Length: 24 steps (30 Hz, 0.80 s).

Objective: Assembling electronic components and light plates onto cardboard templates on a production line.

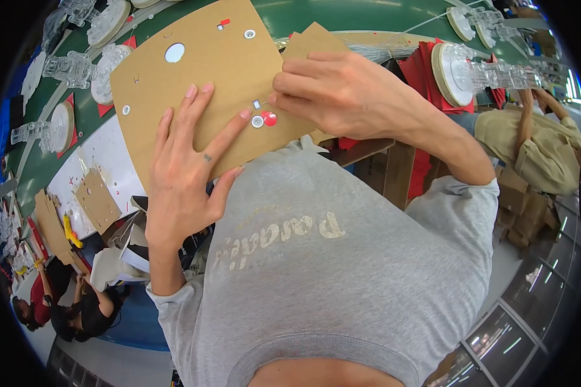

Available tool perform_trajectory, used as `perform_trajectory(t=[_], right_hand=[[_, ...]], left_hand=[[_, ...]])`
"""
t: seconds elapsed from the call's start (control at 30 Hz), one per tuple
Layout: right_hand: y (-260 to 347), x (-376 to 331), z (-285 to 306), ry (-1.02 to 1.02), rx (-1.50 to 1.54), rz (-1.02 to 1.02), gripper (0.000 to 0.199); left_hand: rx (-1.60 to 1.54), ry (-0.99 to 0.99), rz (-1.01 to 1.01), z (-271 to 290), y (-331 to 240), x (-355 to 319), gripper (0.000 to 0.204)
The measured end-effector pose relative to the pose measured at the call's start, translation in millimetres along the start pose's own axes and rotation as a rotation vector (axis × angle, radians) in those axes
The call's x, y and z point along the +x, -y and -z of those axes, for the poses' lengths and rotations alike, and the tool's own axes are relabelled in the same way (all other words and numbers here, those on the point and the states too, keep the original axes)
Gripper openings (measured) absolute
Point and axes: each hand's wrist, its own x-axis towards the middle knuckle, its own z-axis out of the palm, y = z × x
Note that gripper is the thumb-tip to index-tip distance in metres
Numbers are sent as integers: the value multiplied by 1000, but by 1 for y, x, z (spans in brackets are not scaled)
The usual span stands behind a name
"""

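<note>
A brown cardboard sheet point(226, 71) with round holes and small white fittings lies on the green table point(284, 13) against my grey shirt. My left hand point(187, 174) lies flat on it, fingers spread, pressing it down. My right hand point(342, 93) has its fingertips pinched on a small white clip point(257, 104) at the sheet's near edge. Just below that clip sit a round white fitting point(257, 121) and a red spot point(270, 118).
Clear plastic lamp-like parts on round bases point(471, 71) stand at the right and more such parts point(77, 68) at the left. Red card pieces point(426, 68) and thin rods lie behind. Another person point(536, 138) sits at the right, others point(77, 309) at the lower left. Cardboard scraps point(97, 200) lie on a white board.
</note>
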Motion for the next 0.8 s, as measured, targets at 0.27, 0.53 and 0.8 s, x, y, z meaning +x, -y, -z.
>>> perform_trajectory(t=[0.27,0.53,0.8], right_hand=[[2,3,4,16,116,-34,26],[13,8,7,53,57,-55,31],[7,4,6,86,146,-77,33]], left_hand=[[18,-1,0,2,0,-4,69],[42,5,4,3,-3,-3,65],[70,8,-15,0,-5,-3,66]])
